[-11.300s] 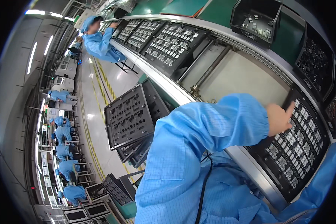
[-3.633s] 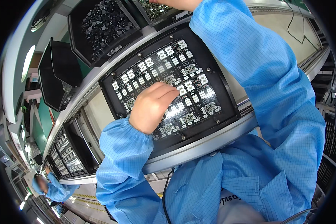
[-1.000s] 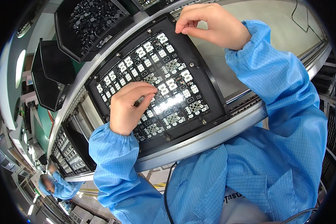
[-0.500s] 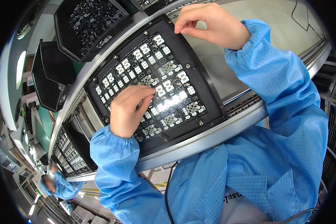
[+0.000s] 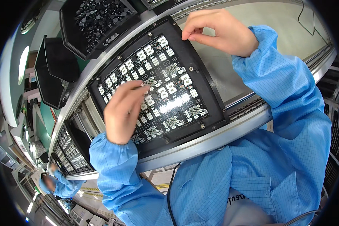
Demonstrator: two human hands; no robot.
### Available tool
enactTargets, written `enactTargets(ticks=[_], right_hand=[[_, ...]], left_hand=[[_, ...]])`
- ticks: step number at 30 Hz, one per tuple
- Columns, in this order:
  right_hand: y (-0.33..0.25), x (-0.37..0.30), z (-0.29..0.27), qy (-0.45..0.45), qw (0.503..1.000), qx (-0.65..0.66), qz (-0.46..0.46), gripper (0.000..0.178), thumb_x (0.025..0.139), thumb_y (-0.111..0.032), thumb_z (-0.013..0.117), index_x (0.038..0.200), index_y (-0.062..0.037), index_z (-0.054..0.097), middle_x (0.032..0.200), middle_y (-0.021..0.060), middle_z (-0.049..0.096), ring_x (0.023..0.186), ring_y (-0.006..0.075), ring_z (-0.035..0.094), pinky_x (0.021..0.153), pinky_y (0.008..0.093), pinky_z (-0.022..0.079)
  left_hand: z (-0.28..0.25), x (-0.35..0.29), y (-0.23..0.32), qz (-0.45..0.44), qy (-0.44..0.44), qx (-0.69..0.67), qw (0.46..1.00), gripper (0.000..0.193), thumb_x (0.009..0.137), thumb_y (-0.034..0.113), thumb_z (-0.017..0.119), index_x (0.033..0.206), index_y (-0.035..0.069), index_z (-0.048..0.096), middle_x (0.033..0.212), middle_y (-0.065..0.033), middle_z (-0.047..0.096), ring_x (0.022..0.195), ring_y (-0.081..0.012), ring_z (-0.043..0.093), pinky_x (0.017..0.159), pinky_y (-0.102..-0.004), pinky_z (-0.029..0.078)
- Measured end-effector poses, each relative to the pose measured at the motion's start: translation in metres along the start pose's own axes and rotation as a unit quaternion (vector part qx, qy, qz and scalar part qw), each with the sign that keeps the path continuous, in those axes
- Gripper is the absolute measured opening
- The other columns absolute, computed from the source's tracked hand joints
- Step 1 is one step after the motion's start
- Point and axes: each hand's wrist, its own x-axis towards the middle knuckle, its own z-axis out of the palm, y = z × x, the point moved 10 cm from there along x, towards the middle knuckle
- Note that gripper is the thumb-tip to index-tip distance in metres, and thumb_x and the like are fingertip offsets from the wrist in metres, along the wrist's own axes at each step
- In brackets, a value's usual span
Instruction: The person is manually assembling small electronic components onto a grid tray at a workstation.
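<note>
A black frame [image 5: 211, 94] lies in front of me, holding a panel of dark circuit boards [image 5: 158, 69] with rows of white square parts. Over the panel's left half is my left hand [image 5: 122, 109], blurred by motion. Its fingers are stretched out with the tips a little apart, and nothing shows between them. At the frame's upper right edge my right hand [image 5: 222, 32] is closed, thumb and index finger brought together. Whatever that pinch holds, if anything, is too small to see. A bright glare covers some boards at the lower middle.
A black bin [image 5: 69, 35] of small dark round parts stands beyond the rail [image 5: 237, 122]. Left of it is another black bin [image 5: 49, 83]. A second framed panel [image 5: 69, 152] sits farther left on the line. Another person [image 5: 60, 186] in blue is at far lower left.
My left hand has drawn back leftward and up from the middle of the panel, and its fingertips have parted. My right hand keeps its pinch by the frame's edge. The whole view has shifted slightly.
</note>
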Motion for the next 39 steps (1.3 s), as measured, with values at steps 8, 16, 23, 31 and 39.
enactTargets(ticks=[8, 16, 23, 31, 39], right_hand=[[0.014, -0.003, 0.015, -0.069, 0.989, 0.076, 0.105, 0.009, 0.084, 0.001, 0.059, 0.092, -0.0012, 0.063, 0.091, 0.0089, 0.061, 0.083, 0.0248, 0.060, 0.074, 0.0324, 0.049], [0.033, 0.003, 0.023, -0.046, 0.980, 0.132, 0.144, 0.010, 0.081, 0.004, 0.059, 0.090, -0.0015, 0.060, 0.085, 0.0060, 0.060, 0.079, 0.0181, 0.059, 0.071, 0.0295, 0.049], [0.043, 0.022, 0.042, -0.045, 0.973, 0.155, 0.162, 0.014, 0.076, 0.006, 0.060, 0.086, -0.0027, 0.055, 0.076, 0.0027, 0.056, 0.069, 0.0127, 0.055, 0.064, 0.0262, 0.047], [0.044, 0.032, 0.058, -0.059, 0.986, 0.071, 0.137, 0.018, 0.073, 0.005, 0.063, 0.084, -0.0047, 0.052, 0.068, 0.0032, 0.053, 0.062, 0.0138, 0.052, 0.057, 0.0274, 0.046], [0.050, 0.033, 0.058, -0.052, 0.985, 0.046, 0.156, 0.020, 0.072, 0.003, 0.065, 0.082, -0.0061, 0.050, 0.068, 0.0043, 0.053, 0.062, 0.0184, 0.054, 0.057, 0.0298, 0.046]], left_hand=[[-0.001, -0.016, -0.022, -0.032, -0.044, 0.025, 0.998, 0.024, 0.073, -0.003, 0.070, 0.097, 0.002, 0.066, 0.089, -0.0112, 0.061, 0.080, -0.0269, 0.061, 0.070, -0.0326, 0.050], [0.002, 0.003, -0.030, -0.077, -0.024, 0.051, 0.995, 0.026, 0.077, 0.002, 0.069, 0.102, 0.004, 0.064, 0.095, -0.0100, 0.061, 0.075, -0.0245, 0.062, 0.063, -0.0315, 0.051], [0.008, 0.011, -0.034, -0.078, -0.034, 0.027, 0.996, 0.019, 0.076, 0.000, 0.069, 0.093, 0.003, 0.063, 0.093, -0.0091, 0.062, 0.073, -0.0198, 0.063, 0.060, -0.0275, 0.050], [-0.009, 0.019, -0.035, -0.156, 0.020, -0.314, 0.936, 0.017, 0.078, -0.008, 0.062, 0.095, -0.004, 0.063, 0.093, -0.0090, 0.066, 0.084, -0.0126, 0.065, 0.072, -0.0217, 0.051], [-0.016, 0.058, -0.038, -0.138, 0.025, -0.312, 0.940, 0.015, 0.085, -0.004, 0.059, 0.098, -0.002, 0.067, 0.094, -0.0061, 0.066, 0.086, -0.0099, 0.063, 0.075, -0.0209, 0.050]])
